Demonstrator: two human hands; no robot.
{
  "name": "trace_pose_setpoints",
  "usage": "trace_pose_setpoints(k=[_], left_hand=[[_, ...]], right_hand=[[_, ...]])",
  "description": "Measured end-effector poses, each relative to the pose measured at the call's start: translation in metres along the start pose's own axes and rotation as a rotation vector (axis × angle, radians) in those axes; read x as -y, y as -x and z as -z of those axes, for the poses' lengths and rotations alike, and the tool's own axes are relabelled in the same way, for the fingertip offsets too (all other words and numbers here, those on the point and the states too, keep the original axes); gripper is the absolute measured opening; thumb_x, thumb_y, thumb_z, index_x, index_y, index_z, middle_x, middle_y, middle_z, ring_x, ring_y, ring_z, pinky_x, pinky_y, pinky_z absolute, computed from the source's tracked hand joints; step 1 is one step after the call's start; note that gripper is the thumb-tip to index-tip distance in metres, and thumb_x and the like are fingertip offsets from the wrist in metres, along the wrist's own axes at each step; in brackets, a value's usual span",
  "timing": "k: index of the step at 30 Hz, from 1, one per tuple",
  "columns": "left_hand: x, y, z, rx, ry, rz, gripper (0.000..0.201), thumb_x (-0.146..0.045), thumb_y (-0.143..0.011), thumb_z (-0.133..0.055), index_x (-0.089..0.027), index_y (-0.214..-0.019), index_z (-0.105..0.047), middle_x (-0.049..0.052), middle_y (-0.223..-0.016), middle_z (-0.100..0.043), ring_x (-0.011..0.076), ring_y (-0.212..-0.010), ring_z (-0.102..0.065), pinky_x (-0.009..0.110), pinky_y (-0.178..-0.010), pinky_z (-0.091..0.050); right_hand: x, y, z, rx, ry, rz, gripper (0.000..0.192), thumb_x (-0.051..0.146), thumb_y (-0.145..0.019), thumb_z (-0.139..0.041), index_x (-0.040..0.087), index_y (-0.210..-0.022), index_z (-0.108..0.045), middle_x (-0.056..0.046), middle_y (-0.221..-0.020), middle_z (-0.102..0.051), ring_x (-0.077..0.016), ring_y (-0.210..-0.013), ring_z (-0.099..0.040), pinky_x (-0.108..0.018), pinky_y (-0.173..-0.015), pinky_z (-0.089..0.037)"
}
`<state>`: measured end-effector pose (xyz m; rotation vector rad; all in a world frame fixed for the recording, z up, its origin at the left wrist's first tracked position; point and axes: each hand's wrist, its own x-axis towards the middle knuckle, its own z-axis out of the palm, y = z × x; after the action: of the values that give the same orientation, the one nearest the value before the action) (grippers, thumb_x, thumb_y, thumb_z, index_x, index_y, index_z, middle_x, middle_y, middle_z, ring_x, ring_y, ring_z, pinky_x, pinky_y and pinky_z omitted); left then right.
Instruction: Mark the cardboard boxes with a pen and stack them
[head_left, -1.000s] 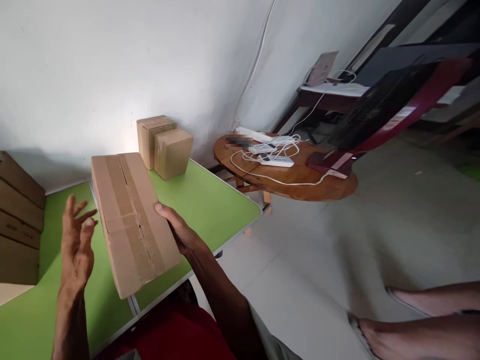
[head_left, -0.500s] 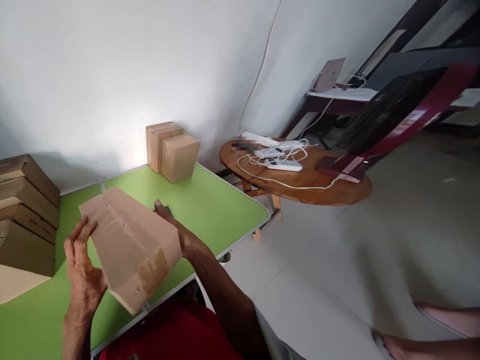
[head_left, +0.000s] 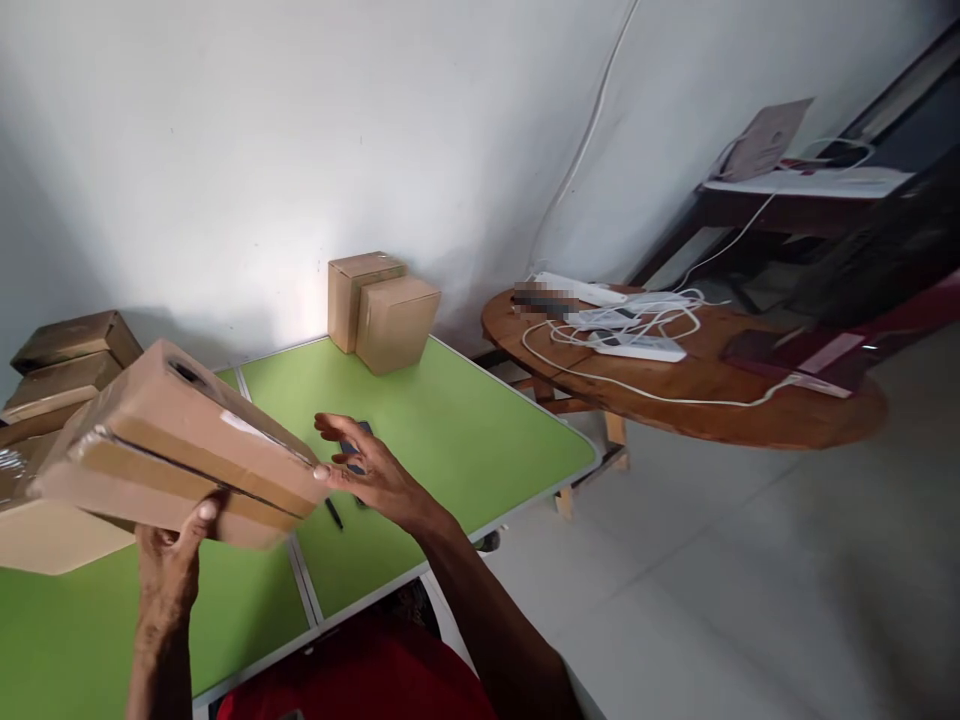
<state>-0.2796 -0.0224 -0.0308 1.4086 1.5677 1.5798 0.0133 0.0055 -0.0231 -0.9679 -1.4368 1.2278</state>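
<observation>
A taped cardboard box (head_left: 247,470) is held tilted above the green folding table (head_left: 480,440). My left hand (head_left: 169,570) grips its near lower edge, with the thumb on the front face and the other fingers hidden beneath. Brown tape runs along that face, and the upper face has a dark round hole and a white label. Beside the box's right end is my right hand (head_left: 371,475), fingers apart, its thumb at the corner. Under that hand, a dark phone-like object (head_left: 357,447) lies on the table near a black pen (head_left: 334,514).
Two cardboard boxes (head_left: 397,325) stand at the table's back edge by the wall. More boxes (head_left: 67,375) are stacked at the left. To the right, a round wooden table (head_left: 637,415) carries white power strips (head_left: 637,347) and tangled cables.
The box has turned, so its taped side now faces me, and it has moved left. My right hand has let go of its grip and opened. The view has shifted left.
</observation>
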Motion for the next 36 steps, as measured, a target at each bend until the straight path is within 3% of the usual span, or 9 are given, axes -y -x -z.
trace_pose_setpoints(k=[3,9,13,16,20,24,27,31,36], left_hand=[[-0.007,0.002,-0.008,-0.028,0.115,0.098,0.067,-0.079,-0.079,-0.086,-0.019,-0.108,-0.082,0.014,-0.106,-0.084,0.0407,-0.118,-0.078,0.053,-0.105,-0.066],[-0.005,0.006,-0.011,0.148,0.205,0.155,0.079,-0.082,-0.076,-0.089,-0.021,-0.126,-0.082,0.014,-0.11,-0.085,0.0415,-0.115,-0.08,0.055,-0.101,-0.068],[-0.007,0.002,-0.019,0.127,0.217,0.065,0.073,-0.076,-0.088,-0.084,-0.025,-0.141,-0.075,0.016,-0.143,-0.079,0.0394,-0.136,-0.073,0.053,-0.113,-0.063],[-0.011,-0.006,-0.024,0.01,0.199,-0.066,0.093,-0.078,-0.09,-0.08,-0.031,-0.167,-0.053,0.018,-0.167,-0.061,0.04,-0.154,-0.062,0.054,-0.119,-0.06],[-0.016,-0.015,-0.019,-0.063,0.123,-0.093,0.115,-0.08,-0.082,-0.084,-0.033,-0.176,-0.036,0.018,-0.176,-0.049,0.044,-0.164,-0.049,0.059,-0.128,-0.052],[-0.018,-0.014,-0.015,0.053,0.182,0.055,0.094,-0.068,-0.085,-0.082,-0.034,-0.165,-0.047,0.013,-0.166,-0.059,0.0455,-0.159,-0.054,0.061,-0.127,-0.054],[-0.018,-0.007,-0.024,0.137,0.171,0.05,0.097,-0.068,-0.085,-0.081,-0.033,-0.168,-0.047,0.015,-0.166,-0.059,0.0457,-0.156,-0.057,0.06,-0.123,-0.058],[-0.018,0.003,-0.037,0.28,0.121,0.021,0.119,-0.064,-0.088,-0.087,-0.041,-0.184,-0.02,0.015,-0.179,-0.048,0.0444,-0.161,-0.055,0.06,-0.121,-0.06],[-0.019,0.007,-0.038,0.309,0.197,0.057,0.123,-0.064,-0.086,-0.091,-0.043,-0.185,-0.021,0.014,-0.181,-0.047,0.0451,-0.17,-0.045,0.064,-0.131,-0.049]], right_hand=[[0.005,0.002,-0.001,0.105,-0.044,-0.04,0.084,0.064,-0.086,-0.092,0.029,-0.158,-0.068,-0.016,-0.168,-0.066,-0.0393,-0.157,-0.061,-0.053,-0.12,-0.056],[0.015,0.011,-0.004,0.175,0.005,-0.046,0.082,0.058,-0.08,-0.097,0.027,-0.151,-0.07,-0.012,-0.153,-0.075,-0.0382,-0.139,-0.071,-0.048,-0.11,-0.058],[0.006,0.017,-0.031,-0.044,0.248,0.03,0.075,0.051,-0.076,-0.098,0.026,-0.14,-0.069,-0.012,-0.137,-0.078,-0.0368,-0.125,-0.073,-0.049,-0.107,-0.059],[-0.014,0.025,-0.065,-0.199,0.415,0.1,0.081,0.047,-0.073,-0.098,0.023,-0.143,-0.066,-0.017,-0.133,-0.076,-0.041,-0.124,-0.073,-0.056,-0.11,-0.06],[-0.034,0.043,-0.094,-0.174,0.538,0.11,0.086,0.05,-0.069,-0.104,0.02,-0.141,-0.068,-0.019,-0.126,-0.077,-0.0426,-0.118,-0.075,-0.056,-0.104,-0.064],[-0.024,0.046,-0.083,-0.051,0.494,0.069,0.065,0.073,-0.082,-0.095,0.024,-0.12,-0.077,-0.014,-0.109,-0.081,-0.0378,-0.1,-0.077,-0.052,-0.092,-0.065],[0.001,0.023,-0.068,-0.123,0.344,0.123,0.061,0.072,-0.1,-0.079,0.021,-0.134,-0.076,-0.019,-0.127,-0.08,-0.0382,-0.115,-0.076,-0.056,-0.106,-0.063],[0.031,-0.017,-0.063,-0.182,0.068,0.126,0.074,0.07,-0.102,-0.078,0.033,-0.163,-0.06,-0.013,-0.17,-0.06,-0.0404,-0.157,-0.059,-0.063,-0.126,-0.054],[0.03,-0.032,-0.068,-0.016,-0.029,0.12,0.079,0.058,-0.095,-0.089,0.037,-0.165,-0.057,-0.01,-0.16,-0.068,-0.0407,-0.152,-0.064,-0.068,-0.127,-0.054]])
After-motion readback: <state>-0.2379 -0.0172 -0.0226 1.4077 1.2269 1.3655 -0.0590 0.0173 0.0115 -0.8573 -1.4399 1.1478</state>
